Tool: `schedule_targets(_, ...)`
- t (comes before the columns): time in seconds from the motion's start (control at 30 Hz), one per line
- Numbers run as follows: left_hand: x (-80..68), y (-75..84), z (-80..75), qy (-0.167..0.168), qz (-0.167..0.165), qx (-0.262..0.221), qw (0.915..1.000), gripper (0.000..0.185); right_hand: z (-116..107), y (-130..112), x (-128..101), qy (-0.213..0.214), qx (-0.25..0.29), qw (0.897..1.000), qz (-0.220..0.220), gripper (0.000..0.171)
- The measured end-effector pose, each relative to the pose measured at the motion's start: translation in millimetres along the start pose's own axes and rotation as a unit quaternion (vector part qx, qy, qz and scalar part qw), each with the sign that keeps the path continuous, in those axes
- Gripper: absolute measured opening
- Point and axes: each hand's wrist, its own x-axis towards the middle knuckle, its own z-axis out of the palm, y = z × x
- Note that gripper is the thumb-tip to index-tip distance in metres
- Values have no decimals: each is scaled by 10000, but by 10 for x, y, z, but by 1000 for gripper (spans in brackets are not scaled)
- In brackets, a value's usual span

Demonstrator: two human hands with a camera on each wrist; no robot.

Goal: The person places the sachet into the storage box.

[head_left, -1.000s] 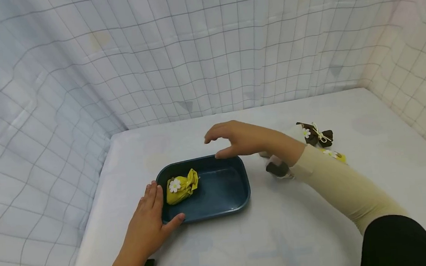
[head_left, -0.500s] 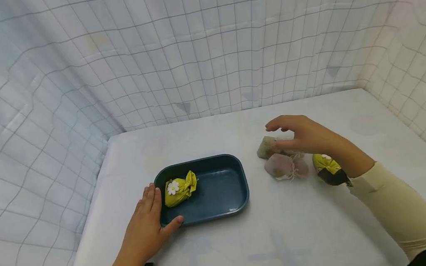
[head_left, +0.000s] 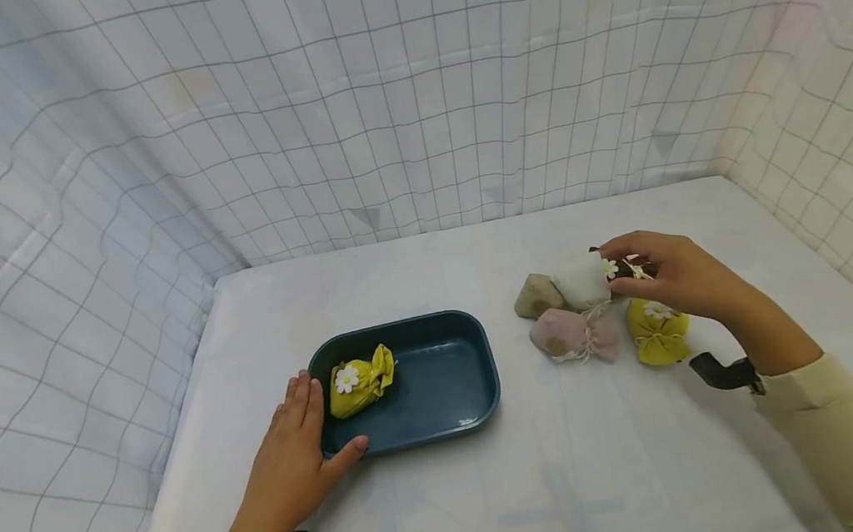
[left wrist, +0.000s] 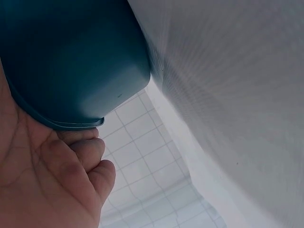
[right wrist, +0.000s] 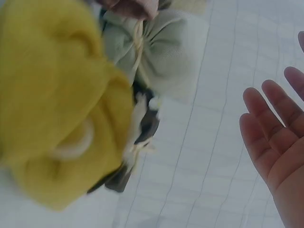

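Dark brown sachet (head_left: 623,269) under the relaxed, empty right grip (head_left: 679,274), right of the teal tray (head_left: 446,381).
That grip just crossed from above the tray, whose left end the uncurled left grip (head_left: 293,443) touches; grasping seems not yet begun.

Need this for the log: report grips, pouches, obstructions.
Left grip against tray. Right grip above brown pouch, holding nothing. One yellow pouch in tray. Possibly in the way: white pouch beside brown one.
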Motion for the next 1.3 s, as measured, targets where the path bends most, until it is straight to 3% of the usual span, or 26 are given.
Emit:
schedule_targets(0.4, -3, 40, -34, 23, 4, 53, 10000, 105, -75, 253, -381, 224, -157, 9988, 407, 41)
schedule_targets(0.9, -2, 31, -24, 30, -17, 75, 10000, 105, 40, 365, -564, -469, -146, 9930, 1070, 47)
schedule_targets(1.3, -5, 38, -27, 48, 7, 71, 10000, 105, 151, 417, -637, -821, -190, 9906, 1081, 45)
